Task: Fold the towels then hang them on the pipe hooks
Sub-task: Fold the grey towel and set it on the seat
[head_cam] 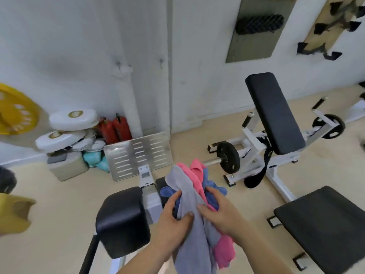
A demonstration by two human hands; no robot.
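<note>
Now 2 hands clutch 1 bundle just right of the black padded square seat (122,220): the left hand (173,213) grips the long grey cloth towel (186,186), the right hand (220,212) holds the crumpled pink towel (197,173) and fuzzy blue towel (167,191). Beyond the seat, the white pipe (129,99) stands well apart.

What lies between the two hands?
Head view: the grey towel, front of the towel bundle that the left hand and the right hand both grip.
</note>
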